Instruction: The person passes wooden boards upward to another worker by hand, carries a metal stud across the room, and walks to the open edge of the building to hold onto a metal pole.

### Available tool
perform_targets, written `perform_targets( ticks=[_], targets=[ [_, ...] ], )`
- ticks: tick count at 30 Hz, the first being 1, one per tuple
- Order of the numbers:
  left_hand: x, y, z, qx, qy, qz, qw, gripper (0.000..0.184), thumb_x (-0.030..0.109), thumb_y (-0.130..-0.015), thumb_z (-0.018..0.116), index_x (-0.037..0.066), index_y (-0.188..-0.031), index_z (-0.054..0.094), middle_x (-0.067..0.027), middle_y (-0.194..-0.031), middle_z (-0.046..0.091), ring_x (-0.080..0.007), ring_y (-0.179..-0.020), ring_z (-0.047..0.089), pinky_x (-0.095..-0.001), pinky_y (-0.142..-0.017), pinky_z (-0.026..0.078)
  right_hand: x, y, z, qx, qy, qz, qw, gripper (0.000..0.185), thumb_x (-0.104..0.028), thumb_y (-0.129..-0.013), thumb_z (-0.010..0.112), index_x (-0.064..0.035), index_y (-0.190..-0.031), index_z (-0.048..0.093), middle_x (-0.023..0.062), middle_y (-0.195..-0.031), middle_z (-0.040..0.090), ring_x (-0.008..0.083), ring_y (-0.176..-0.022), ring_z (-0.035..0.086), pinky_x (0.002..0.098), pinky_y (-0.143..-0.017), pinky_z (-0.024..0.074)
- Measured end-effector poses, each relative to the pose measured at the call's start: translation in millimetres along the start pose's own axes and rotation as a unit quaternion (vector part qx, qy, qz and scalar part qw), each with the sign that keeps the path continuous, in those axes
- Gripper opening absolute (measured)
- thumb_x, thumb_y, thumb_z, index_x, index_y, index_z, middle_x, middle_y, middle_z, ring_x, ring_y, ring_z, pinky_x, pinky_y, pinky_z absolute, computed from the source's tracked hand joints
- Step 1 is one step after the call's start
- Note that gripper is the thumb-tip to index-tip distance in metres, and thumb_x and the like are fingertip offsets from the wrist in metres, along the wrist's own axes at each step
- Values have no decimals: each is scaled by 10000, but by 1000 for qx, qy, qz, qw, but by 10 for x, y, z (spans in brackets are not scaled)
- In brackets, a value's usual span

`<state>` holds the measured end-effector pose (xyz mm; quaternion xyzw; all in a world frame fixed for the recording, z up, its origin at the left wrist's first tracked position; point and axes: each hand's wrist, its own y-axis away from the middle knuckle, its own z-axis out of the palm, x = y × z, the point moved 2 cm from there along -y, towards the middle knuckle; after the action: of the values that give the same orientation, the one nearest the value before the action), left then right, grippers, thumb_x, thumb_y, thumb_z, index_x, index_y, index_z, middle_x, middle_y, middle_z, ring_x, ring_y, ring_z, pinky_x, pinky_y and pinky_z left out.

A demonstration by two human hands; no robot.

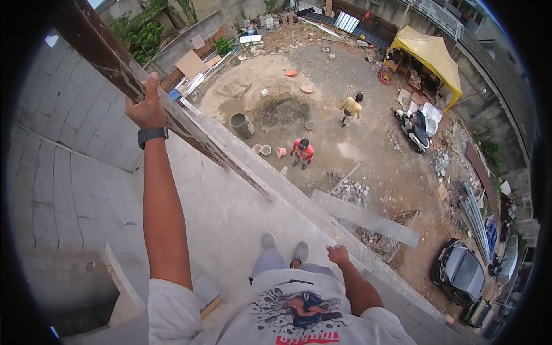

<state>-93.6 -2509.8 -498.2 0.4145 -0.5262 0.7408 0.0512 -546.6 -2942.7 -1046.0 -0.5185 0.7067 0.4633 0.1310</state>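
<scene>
My left hand [148, 106], with a dark watch on its wrist, reaches up and wraps round the edge of a brown, stained post [192, 135]. The post runs from the upper left down to the concrete floor [213, 213] near the ledge. My right hand [337, 253] is held low on the right, over the edge of the concrete ledge [305, 213]. Its fingers are curled closed, and whatever may be inside them is hidden.
An open drop lies beyond the ledge. On the ground below are a person in a red shirt [302, 152], a person in yellow [351, 108], buckets [266, 150], a yellow canopy [428, 52], a motorbike [413, 129] and a car [460, 273]. A block wall [63, 109] stands left, above an opening [75, 299].
</scene>
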Motion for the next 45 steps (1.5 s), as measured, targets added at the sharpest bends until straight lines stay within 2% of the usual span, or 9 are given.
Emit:
perform_targets(
  ticks=[1,6,8,10,12,21,33,36,45],
  targets=[
    [-10,-6,-1,-2,5,0,1000,155,125,-797,749,40,-760,625,7,-606,544,-69,-500,496,-231,-476,429,73,-25,53,-9,31,-28,999,271,-275,-872,565,-18,-834,644,134,-683,657,279,-662,648,412,-638,503],
    [-26,-15,-9,0,15,-4,1000,215,158,-782,769,43,-711,602,5,-615,579,-70,-495,516,-228,-486,409,-407,2,-134,-53,-88,194,976,239,-267,-875,550,-61,-915,663,130,-735,668,291,-737,653,429,-686,504],
    [-16,-7,6,3,33,-6,999,213,159,-783,768,44,-713,604,4,-613,580,-69,-494,517,-228,-486,410,-374,-60,-72,-32,-24,51,998,298,-295,-872,557,-12,-871,651,144,-704,663,280,-678,654,409,-666,509],
    [-7,1,8,6,21,-2,1000,209,160,-785,767,44,-717,606,3,-614,583,-69,-494,519,-227,-485,412,-346,-84,-21,-19,-44,38,998,357,-320,-868,566,28,-832,637,154,-679,658,268,-626,651,388,-642,512],
    [-7,-1,5,6,15,2,1000,207,161,-786,766,44,-720,609,3,-614,584,-69,-493,521,-228,-483,415,-641,-23,-160,-15,-146,156,977,407,-341,-863,576,59,-800,622,162,-659,653,257,-579,644,368,-617,513],
    [-22,-15,-7,3,10,2,1000,211,169,-784,767,43,-722,611,-5,-603,586,-73,-488,523,-228,-488,416,-676,2,-202,4,-188,209,960,336,-280,-853,646,43,-771,605,123,-626,628,200,-528,603,342,-531,481],
    [4,-4,-5,5,-7,5,1000,199,153,-781,771,57,-718,608,14,-585,567,-59,-493,510,-226,-490,397,-565,51,-241,-5,-165,211,964,370,-313,-856,613,31,-722,618,119,-604,630,214,-532,617,358,-543,486],
    [-8,1,-6,4,-3,2,1000,201,154,-782,772,56,-718,608,14,-587,568,-59,-492,508,-225,-489,395,-536,-31,-230,-18,-157,186,970,327,-282,-852,672,6,-716,596,84,-599,597,167,-470,558,314,-436,436],
    [-21,-9,-17,2,2,6,1000,176,133,-794,756,45,-733,616,1,-601,563,-73,-490,512,-232,-483,426,-667,-42,-219,-15,-185,191,964,314,-269,-854,681,-8,-712,580,75,-585,585,161,-459,548,307,-418,419]
  ],
)
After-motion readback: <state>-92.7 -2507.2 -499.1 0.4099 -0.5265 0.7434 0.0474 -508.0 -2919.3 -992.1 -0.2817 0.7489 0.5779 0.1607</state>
